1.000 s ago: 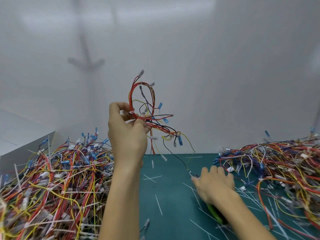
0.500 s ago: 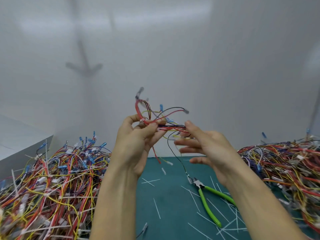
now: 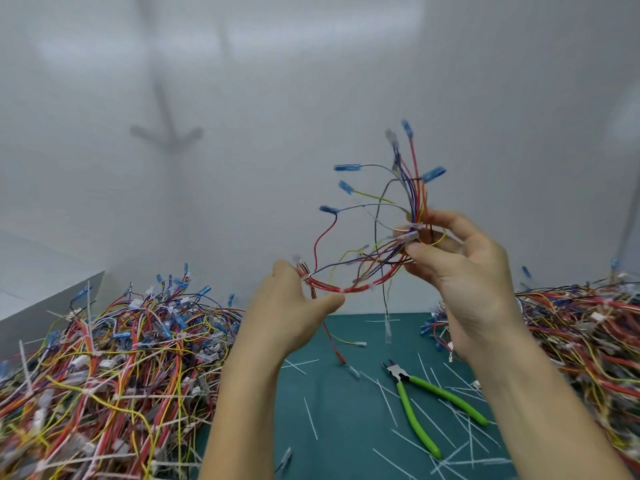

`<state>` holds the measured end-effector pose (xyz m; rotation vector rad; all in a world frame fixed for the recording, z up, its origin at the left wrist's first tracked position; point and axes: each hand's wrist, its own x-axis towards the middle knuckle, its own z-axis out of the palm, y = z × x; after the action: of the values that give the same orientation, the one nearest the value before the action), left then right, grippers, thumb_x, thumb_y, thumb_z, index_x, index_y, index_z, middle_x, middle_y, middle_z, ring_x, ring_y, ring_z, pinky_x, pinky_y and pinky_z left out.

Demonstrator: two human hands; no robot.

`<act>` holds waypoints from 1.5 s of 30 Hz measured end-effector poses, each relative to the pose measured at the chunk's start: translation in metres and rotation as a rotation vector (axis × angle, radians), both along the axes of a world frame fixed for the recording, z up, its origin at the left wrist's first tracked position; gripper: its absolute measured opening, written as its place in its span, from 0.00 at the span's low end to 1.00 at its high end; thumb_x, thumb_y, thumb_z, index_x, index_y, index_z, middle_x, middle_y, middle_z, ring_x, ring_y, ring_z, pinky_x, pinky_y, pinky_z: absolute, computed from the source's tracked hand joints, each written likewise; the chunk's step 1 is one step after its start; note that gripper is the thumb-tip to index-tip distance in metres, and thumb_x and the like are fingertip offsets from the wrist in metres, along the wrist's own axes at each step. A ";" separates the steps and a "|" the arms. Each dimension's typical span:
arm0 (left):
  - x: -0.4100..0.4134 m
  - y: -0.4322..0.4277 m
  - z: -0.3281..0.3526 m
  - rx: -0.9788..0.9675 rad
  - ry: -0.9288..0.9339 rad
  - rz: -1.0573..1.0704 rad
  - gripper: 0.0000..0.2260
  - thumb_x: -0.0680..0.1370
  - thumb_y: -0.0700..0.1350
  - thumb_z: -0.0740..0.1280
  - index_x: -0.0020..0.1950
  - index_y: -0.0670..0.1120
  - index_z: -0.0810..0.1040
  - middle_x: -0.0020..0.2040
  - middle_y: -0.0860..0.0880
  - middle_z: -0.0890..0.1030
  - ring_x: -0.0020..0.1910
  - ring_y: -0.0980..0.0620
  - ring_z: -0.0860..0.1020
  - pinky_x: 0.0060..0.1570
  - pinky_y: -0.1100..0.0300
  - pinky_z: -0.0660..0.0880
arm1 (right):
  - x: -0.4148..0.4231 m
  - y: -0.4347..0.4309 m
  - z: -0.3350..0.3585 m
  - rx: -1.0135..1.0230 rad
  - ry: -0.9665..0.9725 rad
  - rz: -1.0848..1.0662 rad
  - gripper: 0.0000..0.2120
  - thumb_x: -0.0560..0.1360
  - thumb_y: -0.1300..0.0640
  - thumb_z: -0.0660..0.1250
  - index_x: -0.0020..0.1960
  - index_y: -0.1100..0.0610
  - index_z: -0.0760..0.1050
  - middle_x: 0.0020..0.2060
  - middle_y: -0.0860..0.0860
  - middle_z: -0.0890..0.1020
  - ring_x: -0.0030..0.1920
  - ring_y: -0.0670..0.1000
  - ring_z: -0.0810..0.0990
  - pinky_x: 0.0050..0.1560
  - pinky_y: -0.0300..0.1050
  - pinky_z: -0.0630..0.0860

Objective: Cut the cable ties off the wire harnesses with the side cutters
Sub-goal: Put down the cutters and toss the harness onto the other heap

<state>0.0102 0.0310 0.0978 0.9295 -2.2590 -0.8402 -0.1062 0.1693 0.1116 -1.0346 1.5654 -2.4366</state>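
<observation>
- Above the green mat (image 3: 346, 438), held up in mid-air between both hands, is the wire harness (image 3: 360, 287). Its red trunk sags in a shallow arc, and its long axis climbs from lower left to upper right.
- White cable ties (image 3: 415, 226) are still on it, by the right fingers and along the red arc.
- From the upper end the loose leads fan upward and to the left, each tipped with one of the blue terminals (image 3: 346, 167). One dark lead hangs straight down towards the mat.
- Her or his left hand (image 3: 294, 306) grips the low end, fingers curled round the trunk. The right hand (image 3: 460, 271) pinches the high end between thumb and fingertips.
- Half a second ago the hands were close together, the harness bunched at the left hand and the right hand's fingers spread and holding nothing. Now the hands are apart and the harness is stretched out between them.
- A second ago the right hand was down on the mat over the side cutters (image 3: 426, 400). They now lie free there below the right wrist, nose pointing away and left, green handles splayed towards the near right.
- White offcuts (image 3: 310, 417) litter the mat around them.
- Heaped harnesses flank the mat: the left heap (image 3: 104, 368) and the right heap (image 3: 581, 334).
- Beyond the left heap stands a white box (image 3: 41, 289).
</observation>
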 end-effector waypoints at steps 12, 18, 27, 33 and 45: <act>0.012 0.027 0.032 -0.054 0.579 -0.237 0.13 0.69 0.51 0.73 0.53 0.55 0.83 0.49 0.62 0.84 0.52 0.68 0.79 0.55 0.68 0.73 | 0.016 -0.002 0.006 0.015 0.224 -0.031 0.14 0.75 0.69 0.69 0.49 0.50 0.81 0.41 0.46 0.87 0.42 0.43 0.85 0.44 0.35 0.79; 0.009 0.030 0.032 0.256 0.783 -0.307 0.12 0.70 0.49 0.76 0.49 0.44 0.84 0.44 0.49 0.87 0.47 0.54 0.85 0.49 0.62 0.79 | 0.025 -0.003 0.007 0.053 0.251 -0.015 0.11 0.76 0.63 0.70 0.47 0.47 0.84 0.40 0.48 0.87 0.42 0.46 0.85 0.41 0.37 0.81; 0.003 0.027 0.028 0.410 0.916 -0.214 0.04 0.77 0.44 0.71 0.45 0.44 0.80 0.43 0.50 0.87 0.43 0.53 0.85 0.47 0.60 0.77 | 0.026 -0.002 0.008 0.032 -0.077 0.011 0.11 0.79 0.64 0.64 0.43 0.55 0.83 0.37 0.54 0.85 0.36 0.53 0.86 0.33 0.41 0.81; 0.000 0.028 0.026 0.248 0.891 -0.158 0.05 0.77 0.41 0.70 0.42 0.43 0.77 0.39 0.51 0.86 0.35 0.53 0.85 0.36 0.66 0.78 | 0.023 -0.004 0.003 0.266 0.069 -0.147 0.07 0.77 0.49 0.67 0.42 0.49 0.80 0.33 0.48 0.85 0.33 0.51 0.85 0.34 0.49 0.80; 0.013 0.019 0.029 0.213 0.770 -0.159 0.07 0.75 0.40 0.72 0.38 0.44 0.78 0.35 0.53 0.82 0.38 0.54 0.82 0.44 0.56 0.83 | 0.018 -0.005 0.000 0.217 0.113 -0.321 0.11 0.72 0.52 0.66 0.33 0.48 0.84 0.23 0.54 0.72 0.29 0.53 0.68 0.34 0.50 0.67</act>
<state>0.0236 0.0498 0.1270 0.3955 -1.5984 -1.2657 -0.0885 0.1642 0.1120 -0.9623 2.1257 -2.3530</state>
